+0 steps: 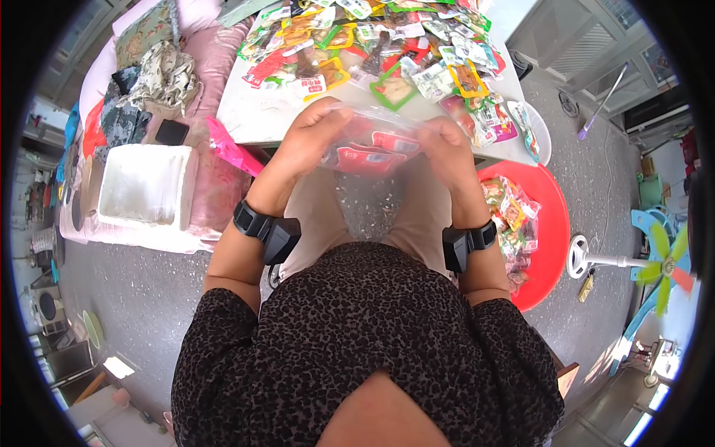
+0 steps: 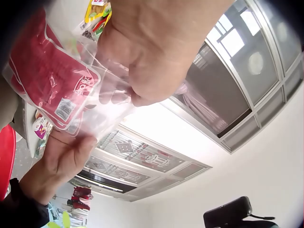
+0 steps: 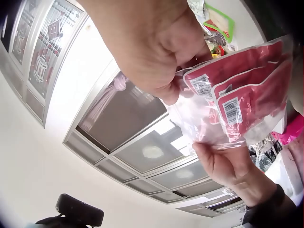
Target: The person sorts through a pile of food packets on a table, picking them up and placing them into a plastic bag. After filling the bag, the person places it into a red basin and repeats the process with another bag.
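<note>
A clear plastic bag (image 1: 372, 121) with several red packets (image 1: 369, 159) inside hangs between my two hands, in front of the table edge. My left hand (image 1: 314, 135) pinches its left upper corner, thumb along the top. At the opposite corner, my right hand (image 1: 451, 153) grips the plastic the same way. In the right wrist view the red packets (image 3: 256, 90) overlap one another and show white barcode labels. From the left wrist, one packet (image 2: 50, 71) faces the camera through the film.
A white table (image 1: 249, 112) bears a heap of colourful snack packets (image 1: 372, 45). To the right, a red basin (image 1: 547, 238) on the floor holds filled bags (image 1: 514, 223). On the left, a white foam box (image 1: 149, 186) and a phone (image 1: 172, 132) lie on a pink bed (image 1: 216, 82).
</note>
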